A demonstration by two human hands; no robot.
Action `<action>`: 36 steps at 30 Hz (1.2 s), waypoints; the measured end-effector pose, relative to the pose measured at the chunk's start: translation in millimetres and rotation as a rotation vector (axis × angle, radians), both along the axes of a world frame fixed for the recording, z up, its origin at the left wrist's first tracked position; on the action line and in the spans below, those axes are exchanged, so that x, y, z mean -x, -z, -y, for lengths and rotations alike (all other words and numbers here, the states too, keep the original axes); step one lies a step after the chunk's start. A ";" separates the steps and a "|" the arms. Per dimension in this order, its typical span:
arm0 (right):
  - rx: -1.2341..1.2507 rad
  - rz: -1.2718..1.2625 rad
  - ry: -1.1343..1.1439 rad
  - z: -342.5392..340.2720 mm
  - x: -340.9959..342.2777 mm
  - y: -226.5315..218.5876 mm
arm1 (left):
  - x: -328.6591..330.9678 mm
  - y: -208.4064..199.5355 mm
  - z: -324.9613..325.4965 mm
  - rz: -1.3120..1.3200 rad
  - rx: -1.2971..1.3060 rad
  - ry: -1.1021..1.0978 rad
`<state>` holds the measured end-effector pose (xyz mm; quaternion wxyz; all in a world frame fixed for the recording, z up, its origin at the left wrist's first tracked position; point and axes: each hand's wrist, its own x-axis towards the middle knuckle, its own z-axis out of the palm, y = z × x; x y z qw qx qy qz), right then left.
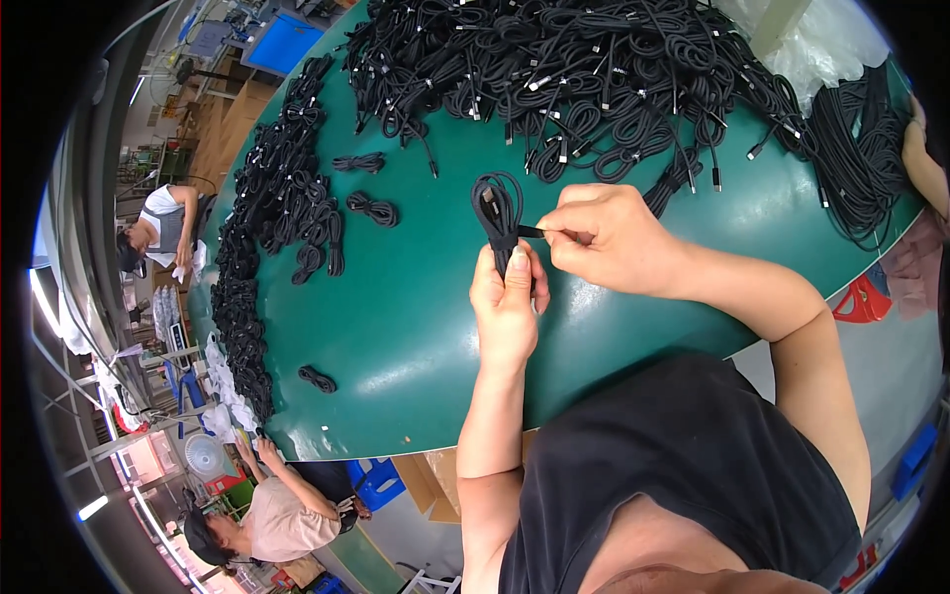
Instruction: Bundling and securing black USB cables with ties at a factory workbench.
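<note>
My left hand (507,292) is closed round the lower part of a coiled black cable (498,203), held upright above the green table (426,327). A metal plug shows inside the coil's loop. My right hand (614,241) pinches the end of a short black strap (531,232), which stretches sideways from the middle of the coil. Whether the strap goes all the way round the cable is hidden by my left fingers. Several finished-looking bundles, such as one tied cable (372,209), lie to the left of my hands.
A big heap of black cables (594,69) covers the table's far side, and a row of bundles (259,218) runs along the left. Long loose cables (856,158) hang at the right near another person's arm (925,163). Two co-workers sit at left; a red stool (863,300) stands right.
</note>
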<state>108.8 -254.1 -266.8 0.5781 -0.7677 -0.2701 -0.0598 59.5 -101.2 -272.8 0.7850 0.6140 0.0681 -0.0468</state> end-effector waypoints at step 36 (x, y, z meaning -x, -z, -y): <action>0.156 0.028 -0.075 -0.6 -8.2 21.0 | 34.8 13.0 -37.9 -0.391 0.287 0.310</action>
